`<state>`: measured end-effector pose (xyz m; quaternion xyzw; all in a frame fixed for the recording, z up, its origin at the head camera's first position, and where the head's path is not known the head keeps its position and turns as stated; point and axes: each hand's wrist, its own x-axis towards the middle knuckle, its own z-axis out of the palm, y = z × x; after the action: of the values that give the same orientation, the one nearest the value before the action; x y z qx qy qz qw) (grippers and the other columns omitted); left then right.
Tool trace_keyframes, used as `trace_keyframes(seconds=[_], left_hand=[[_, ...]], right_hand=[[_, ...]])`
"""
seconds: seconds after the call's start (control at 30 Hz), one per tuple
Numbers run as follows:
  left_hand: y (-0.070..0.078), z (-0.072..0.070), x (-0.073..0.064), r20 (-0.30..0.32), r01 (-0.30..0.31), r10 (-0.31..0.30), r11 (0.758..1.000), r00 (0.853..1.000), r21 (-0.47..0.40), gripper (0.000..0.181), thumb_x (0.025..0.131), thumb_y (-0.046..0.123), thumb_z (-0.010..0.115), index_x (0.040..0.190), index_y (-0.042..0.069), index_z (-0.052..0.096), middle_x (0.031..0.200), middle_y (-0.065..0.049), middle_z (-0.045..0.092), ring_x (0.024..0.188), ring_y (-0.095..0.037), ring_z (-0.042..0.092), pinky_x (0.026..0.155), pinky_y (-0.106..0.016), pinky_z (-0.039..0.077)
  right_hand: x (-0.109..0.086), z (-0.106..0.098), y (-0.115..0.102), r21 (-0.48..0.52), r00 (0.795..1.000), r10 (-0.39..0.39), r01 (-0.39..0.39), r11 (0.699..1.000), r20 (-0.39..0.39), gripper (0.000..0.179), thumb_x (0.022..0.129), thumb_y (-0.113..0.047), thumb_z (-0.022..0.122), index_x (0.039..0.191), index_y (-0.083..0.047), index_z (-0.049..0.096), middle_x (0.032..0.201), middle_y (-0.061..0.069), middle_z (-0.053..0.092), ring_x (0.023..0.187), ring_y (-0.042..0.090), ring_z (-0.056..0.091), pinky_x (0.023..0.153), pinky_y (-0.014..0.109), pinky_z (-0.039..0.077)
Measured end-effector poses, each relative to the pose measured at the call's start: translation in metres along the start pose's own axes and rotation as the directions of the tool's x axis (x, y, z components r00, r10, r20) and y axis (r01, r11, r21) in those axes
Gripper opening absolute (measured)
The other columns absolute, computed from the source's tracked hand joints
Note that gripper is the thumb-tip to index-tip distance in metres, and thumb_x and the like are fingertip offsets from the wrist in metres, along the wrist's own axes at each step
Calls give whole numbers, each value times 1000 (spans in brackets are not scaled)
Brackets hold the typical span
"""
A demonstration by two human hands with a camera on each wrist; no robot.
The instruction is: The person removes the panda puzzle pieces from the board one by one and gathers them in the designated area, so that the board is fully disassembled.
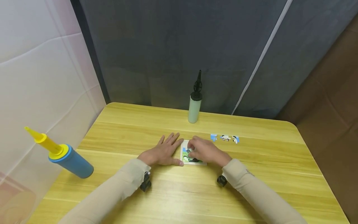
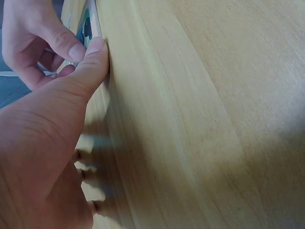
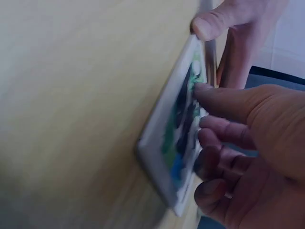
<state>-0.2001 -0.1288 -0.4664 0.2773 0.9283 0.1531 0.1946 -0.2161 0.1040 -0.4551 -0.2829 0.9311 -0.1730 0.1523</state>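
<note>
A small picture puzzle in a pale-rimmed tray (image 1: 193,163) lies on the table between both hands. Its picture shows green, blue, black and white parts. My left hand (image 1: 165,152) lies spread to the left of the tray, fingers straight, with its thumb (image 2: 95,52) touching the tray's near left corner. Over the picture, my right hand (image 1: 207,151) is bent, its thumb (image 3: 224,100) on the picture and its curled fingers (image 3: 209,160) close to it. Whether a piece is between them cannot be seen. Loose puzzle pieces (image 1: 225,137) lie beyond the right hand.
A pale green hand pump (image 1: 194,109) with a black top stands at the table's back edge. A blue pump (image 1: 74,163) with a yellow nozzle stands at the left. Dark cloth (image 1: 167,56) hangs behind the wooden table (image 1: 179,199).
</note>
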Motion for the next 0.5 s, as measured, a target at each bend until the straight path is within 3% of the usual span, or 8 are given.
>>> trace_keyframes(seconds=[0.17, 0.37, 0.5], left_hand=[[0, 0, 0, -2, 0, 0, 1000, 1000, 2, 105, 97, 66, 67, 172, 13, 17, 182, -16, 0, 169, -40, -1, 135, -68, 4], [1, -1, 0, -5, -16, 16, 1000, 1000, 7, 104, 97, 65, 67, 172, 13, 17, 182, -17, -1, 169, -41, -2, 134, -69, 5], [2, 0, 1, -6, -29, 29, 1000, 1000, 12, 104, 98, 65, 66, 172, 12, 16, 182, -17, -1, 169, -41, -2, 134, -69, 5]], right_hand=[[9, -9, -8, -1, 997, 37, -37, 999, 72, 27, 96, -24, 82, 116, -9, 72, 109, 3, 69, 89, 15, 63, 82, 36, 57], [21, -21, -10, 36, 975, 88, -97, 995, 202, 23, 96, -21, 81, 112, -8, 70, 105, 4, 71, 88, 17, 63, 83, 37, 57], [22, -23, -7, 84, 968, 92, -115, 990, 234, 24, 97, -19, 81, 112, -9, 66, 106, 4, 69, 89, 18, 61, 82, 34, 55]])
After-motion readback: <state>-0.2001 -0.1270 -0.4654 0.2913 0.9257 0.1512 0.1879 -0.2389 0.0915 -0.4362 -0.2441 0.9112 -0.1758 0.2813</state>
